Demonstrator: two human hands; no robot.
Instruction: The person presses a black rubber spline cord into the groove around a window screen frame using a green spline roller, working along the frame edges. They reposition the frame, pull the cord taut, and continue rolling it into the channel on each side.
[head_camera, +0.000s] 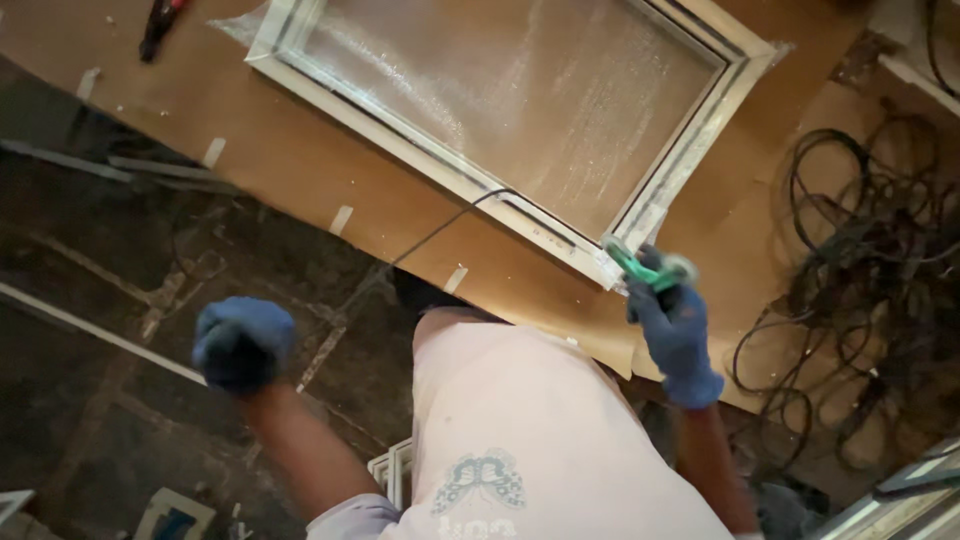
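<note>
White-framed frosted glass window panel (520, 110) lies flat on brown board counter (300, 160). Right hand (672, 335), blue-gloved, grip closed on green tool (645, 268) at the frame's near corner. Left hand (243, 343) fisted, empty, off the counter. Thin black cord (440, 232) trails over the edge; other corners untouched.

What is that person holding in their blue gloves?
The right hand grips a green tool by its lower end, at the window frame's corner. The left hand is a closed, seemingly empty fist.

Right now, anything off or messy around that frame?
Yes. A heap of black cables lies tangled over the brown board's right end. The white frame sits skewed to the board's edge. The right hand holds a green tool at the frame's corner.
</note>
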